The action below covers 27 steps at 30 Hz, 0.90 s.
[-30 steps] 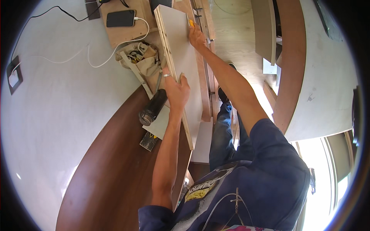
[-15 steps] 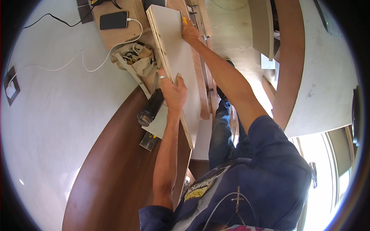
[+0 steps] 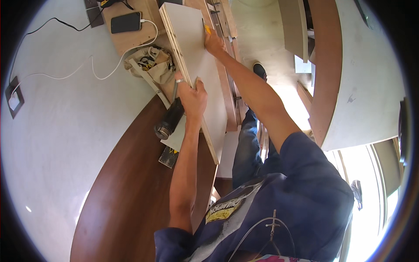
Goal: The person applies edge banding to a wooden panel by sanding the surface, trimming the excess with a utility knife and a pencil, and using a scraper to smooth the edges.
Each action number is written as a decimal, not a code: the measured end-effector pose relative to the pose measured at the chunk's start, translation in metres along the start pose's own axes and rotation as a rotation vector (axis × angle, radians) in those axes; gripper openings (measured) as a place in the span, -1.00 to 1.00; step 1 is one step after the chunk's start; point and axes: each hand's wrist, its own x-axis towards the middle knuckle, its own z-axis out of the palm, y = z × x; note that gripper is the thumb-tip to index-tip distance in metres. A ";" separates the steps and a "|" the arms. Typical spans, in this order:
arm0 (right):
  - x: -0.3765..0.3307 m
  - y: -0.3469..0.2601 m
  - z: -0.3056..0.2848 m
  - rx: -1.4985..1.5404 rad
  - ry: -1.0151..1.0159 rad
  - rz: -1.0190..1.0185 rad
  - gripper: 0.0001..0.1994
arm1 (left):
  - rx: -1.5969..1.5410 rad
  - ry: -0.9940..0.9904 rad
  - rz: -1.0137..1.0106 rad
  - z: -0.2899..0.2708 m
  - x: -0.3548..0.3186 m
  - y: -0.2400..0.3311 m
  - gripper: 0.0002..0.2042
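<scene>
A long plywood board point(image 3: 190, 43) with a pale grey face and layered edges lies at a slant before me. My left hand point(image 3: 193, 99) is wrapped round its left edge, thumb on the face, with a ring on one finger. Closed round a yellow-handled cutter knife point(image 3: 207, 29), my right hand point(image 3: 215, 43) rests by the far part of the board's right edge. The knife's tip touches or nearly touches the face; its contact is too small to make out. Below my left hand lies a black cylindrical bottle point(image 3: 171, 117), partly covered by my wrist.
A charging phone point(image 3: 126, 22) sits on a wooden surface at the far left, beside a canvas tool bag point(image 3: 152, 61). Its white cable point(image 3: 114, 70) crosses the pale wall panel. A dark flat-bladed tool point(image 3: 167, 157) lies on the brown panel point(image 3: 131, 187). A curved counter point(image 3: 325, 78) stands right.
My right hand and the knife have moved slightly nearer along the board. The view has shifted a little, and more of my shoe shows on the floor. My left hand keeps its grip.
</scene>
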 end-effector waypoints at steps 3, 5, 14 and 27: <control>0.005 -0.001 -0.011 0.015 0.013 -0.061 -0.51 | -0.003 -0.016 0.024 0.006 -0.002 0.004 -0.58; -0.004 0.001 -0.010 0.008 -0.014 -0.023 -0.51 | -0.028 -0.016 0.020 0.007 -0.005 0.003 -0.59; -0.040 0.034 0.004 0.003 -0.020 -0.020 -0.50 | -0.052 0.017 0.102 0.002 -0.006 0.000 -0.60; -0.064 0.066 0.020 -0.007 -0.008 0.013 -0.48 | -0.111 0.017 0.148 0.003 -0.001 -0.017 -0.62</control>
